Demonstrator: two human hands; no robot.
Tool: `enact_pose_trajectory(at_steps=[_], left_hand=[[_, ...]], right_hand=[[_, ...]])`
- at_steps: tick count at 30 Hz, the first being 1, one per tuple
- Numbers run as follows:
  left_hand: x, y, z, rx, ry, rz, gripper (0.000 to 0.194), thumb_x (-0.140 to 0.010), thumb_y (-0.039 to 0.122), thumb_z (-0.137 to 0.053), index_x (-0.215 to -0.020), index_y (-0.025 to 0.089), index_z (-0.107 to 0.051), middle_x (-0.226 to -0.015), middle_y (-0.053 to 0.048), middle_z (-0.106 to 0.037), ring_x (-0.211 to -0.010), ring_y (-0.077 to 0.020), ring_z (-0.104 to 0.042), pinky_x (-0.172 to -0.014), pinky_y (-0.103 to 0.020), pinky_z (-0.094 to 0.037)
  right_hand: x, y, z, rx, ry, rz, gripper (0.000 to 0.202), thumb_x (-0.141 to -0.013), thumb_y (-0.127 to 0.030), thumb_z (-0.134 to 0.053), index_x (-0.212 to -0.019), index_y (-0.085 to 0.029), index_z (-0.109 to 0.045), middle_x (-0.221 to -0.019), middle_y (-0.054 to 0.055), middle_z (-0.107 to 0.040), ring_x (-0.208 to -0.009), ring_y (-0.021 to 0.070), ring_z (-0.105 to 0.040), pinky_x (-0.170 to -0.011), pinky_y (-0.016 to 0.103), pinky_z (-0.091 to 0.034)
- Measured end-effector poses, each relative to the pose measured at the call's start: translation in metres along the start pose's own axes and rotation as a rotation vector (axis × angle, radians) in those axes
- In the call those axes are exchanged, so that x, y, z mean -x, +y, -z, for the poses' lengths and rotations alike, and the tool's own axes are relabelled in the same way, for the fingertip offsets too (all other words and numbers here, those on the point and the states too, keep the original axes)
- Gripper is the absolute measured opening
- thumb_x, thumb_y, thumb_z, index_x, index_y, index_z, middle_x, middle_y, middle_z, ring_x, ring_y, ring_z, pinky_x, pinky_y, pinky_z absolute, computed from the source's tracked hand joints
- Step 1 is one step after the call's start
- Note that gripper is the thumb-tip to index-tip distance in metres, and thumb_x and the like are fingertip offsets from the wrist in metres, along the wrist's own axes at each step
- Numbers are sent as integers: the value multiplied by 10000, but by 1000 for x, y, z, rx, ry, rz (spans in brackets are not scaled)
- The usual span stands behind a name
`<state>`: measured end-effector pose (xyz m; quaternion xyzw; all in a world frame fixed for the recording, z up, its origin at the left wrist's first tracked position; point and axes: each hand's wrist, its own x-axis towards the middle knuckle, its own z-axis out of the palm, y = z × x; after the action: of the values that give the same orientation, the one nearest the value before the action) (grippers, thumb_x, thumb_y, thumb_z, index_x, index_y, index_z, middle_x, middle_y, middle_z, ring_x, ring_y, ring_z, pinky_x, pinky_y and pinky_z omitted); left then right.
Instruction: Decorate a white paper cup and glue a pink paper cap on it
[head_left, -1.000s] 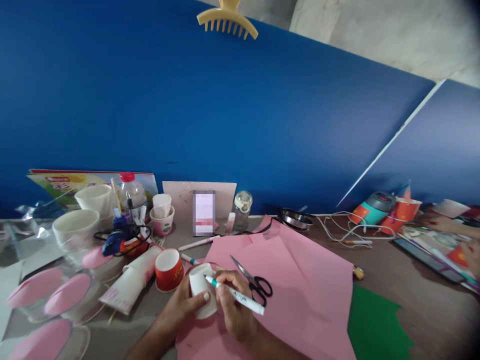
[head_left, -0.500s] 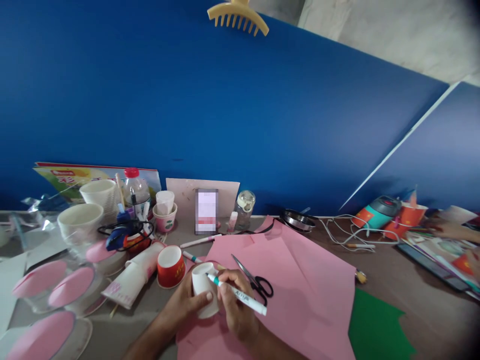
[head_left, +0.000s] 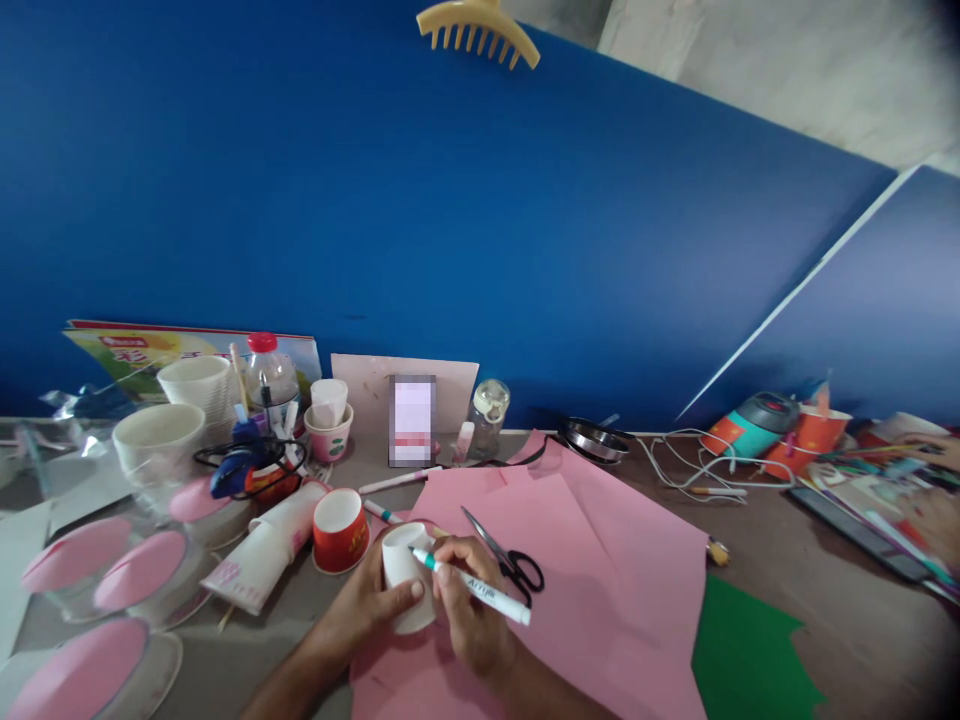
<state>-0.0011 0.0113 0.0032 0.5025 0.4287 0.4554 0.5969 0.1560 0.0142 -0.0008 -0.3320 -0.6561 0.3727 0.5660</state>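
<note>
My left hand is wrapped round a white paper cup, thumb on its near side. The cup stands bottom up, tilted slightly. My right hand grips a white acrylic marker with a teal band, its tip at the cup's upper part. Beneath both hands lie pink paper sheets. Black-handled scissors rest open on the pink paper, just beyond my right hand. A red paper cup is to the left of the white one.
On the left are stacked white cups, pink ovals and joined paper cups. Behind stand a phone and a glass jar. Green paper, white cables and another person's hand are at the right.
At the far right, the other person's hand and the things around it have shifted. My hands hold the cup and marker almost as before.
</note>
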Motion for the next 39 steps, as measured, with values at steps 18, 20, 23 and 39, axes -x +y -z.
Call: enact_pose_trajectory(at_steps=[18, 20, 23, 39], left_hand=[[0, -1, 0, 15, -23, -16, 803, -636, 645, -772, -1249, 159, -590, -1078, -120, -687, -961, -301, -614, -815, -360, -499], [0, 0, 0, 22, -26, -11, 810, -634, 646, -775, -1252, 156, -589, -1088, -123, -687, -972, -303, -614, -818, -355, -499], [-1, -1, 0, 25, -25, -8, 825, -630, 650, -776, -1261, 155, -580, -1106, -125, -683, -995, -306, -610, -824, -349, -497], [1, -2, 1, 17, 0, 40, 827, -617, 646, -783, -1252, 157, -579, -1019, -95, -664, -892, -260, -577, -753, -316, -476]], right_hand=[[0, 0, -1, -122, 32, -79, 248, -971, -397, -489, -863, -193, -580, -582, -41, -462, -476, 106, -409, -464, 238, -350], [-1, -3, -1, -112, 33, -70, 253, -970, -403, -488, -861, -192, -575, -579, -44, -448, -473, 105, -402, -458, 238, -341], [-1, -5, -1, -89, 40, -58, 265, -972, -406, -479, -847, -189, -566, -576, -47, -435, -465, 102, -391, -452, 238, -333], [-7, -3, 2, -28, 86, -65, 243, -968, -369, -470, -811, -198, -541, -569, -41, -487, -476, 111, -447, -484, 238, -409]])
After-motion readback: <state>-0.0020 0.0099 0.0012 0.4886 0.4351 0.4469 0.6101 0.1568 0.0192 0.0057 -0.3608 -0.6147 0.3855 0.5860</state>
